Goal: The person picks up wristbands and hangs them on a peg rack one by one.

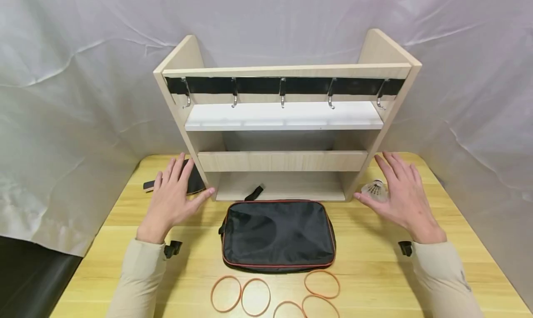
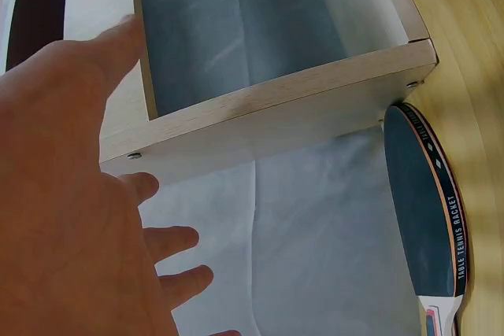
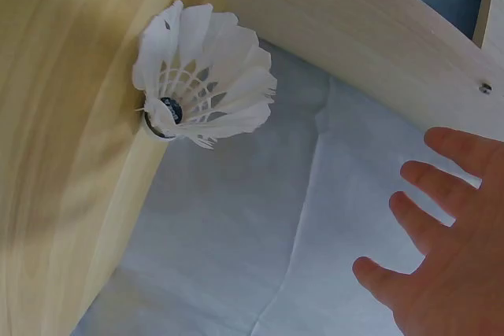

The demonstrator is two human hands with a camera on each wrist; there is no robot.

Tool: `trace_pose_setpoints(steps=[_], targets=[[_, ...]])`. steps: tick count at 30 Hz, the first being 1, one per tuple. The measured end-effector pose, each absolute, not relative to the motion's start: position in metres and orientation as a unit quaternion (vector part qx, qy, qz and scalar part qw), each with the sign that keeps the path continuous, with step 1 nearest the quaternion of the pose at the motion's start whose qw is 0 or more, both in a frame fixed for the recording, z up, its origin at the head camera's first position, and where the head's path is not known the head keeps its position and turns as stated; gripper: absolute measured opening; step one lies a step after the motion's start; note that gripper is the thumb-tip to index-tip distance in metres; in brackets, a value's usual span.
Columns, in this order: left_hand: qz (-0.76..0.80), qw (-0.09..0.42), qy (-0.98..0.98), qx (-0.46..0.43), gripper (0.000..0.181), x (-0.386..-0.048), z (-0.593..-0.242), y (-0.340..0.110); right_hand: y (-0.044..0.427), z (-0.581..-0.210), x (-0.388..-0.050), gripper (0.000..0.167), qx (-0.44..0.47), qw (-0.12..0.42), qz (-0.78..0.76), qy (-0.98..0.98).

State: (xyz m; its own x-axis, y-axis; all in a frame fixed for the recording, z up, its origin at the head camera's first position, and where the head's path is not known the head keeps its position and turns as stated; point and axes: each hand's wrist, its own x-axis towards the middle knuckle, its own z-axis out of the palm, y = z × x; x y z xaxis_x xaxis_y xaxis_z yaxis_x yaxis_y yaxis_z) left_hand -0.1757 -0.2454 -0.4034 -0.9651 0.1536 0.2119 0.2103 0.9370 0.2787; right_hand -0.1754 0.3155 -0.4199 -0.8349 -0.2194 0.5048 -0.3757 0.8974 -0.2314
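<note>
A pale wooden shelf rack [image 1: 283,161] stands at the back of the table. My left hand [image 1: 172,197] is beside its left side, fingers spread and holding nothing. A table tennis racket [image 2: 425,202] lies just past that hand, partly hidden by it in the head view. By the rack's right side, my right hand [image 1: 401,195] also has its fingers spread and holds nothing. Near its thumb, a white feather shuttlecock [image 3: 205,76] rests on the table. Between the hands lies a black zippered case [image 1: 278,234] with red piping, in front of the rack.
Several thin orange rings [image 1: 226,294] lie at the table's front edge. Metal hooks [image 1: 282,93] hang from a black strip along the rack's upper rail, above a white shelf [image 1: 283,115]. A black strap end [image 1: 255,192] pokes out behind the case. Grey cloth [image 1: 83,100] surrounds the table.
</note>
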Motion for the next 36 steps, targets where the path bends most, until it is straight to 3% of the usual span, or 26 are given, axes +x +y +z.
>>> trace_pose_setpoints(steps=[12,19,29,36], targets=[[-0.186,0.114,-0.969,-0.113,0.084,-0.177,-0.407,-0.246,0.309,-0.417,-0.161,0.113,0.160,0.226,0.153,-0.949],[-0.201,0.147,-0.960,-0.128,0.073,-0.180,-0.409,-0.245,0.299,-0.403,-0.146,0.110,0.151,0.189,0.141,-0.960],[-0.222,0.198,-0.944,-0.142,0.066,-0.182,-0.411,-0.244,0.284,-0.392,-0.125,0.070,0.168,0.166,0.130,-0.963],[-0.236,0.231,-0.931,-0.156,0.056,-0.184,-0.415,-0.242,0.263,-0.391,-0.116,0.051,0.208,0.137,0.150,-0.957]])
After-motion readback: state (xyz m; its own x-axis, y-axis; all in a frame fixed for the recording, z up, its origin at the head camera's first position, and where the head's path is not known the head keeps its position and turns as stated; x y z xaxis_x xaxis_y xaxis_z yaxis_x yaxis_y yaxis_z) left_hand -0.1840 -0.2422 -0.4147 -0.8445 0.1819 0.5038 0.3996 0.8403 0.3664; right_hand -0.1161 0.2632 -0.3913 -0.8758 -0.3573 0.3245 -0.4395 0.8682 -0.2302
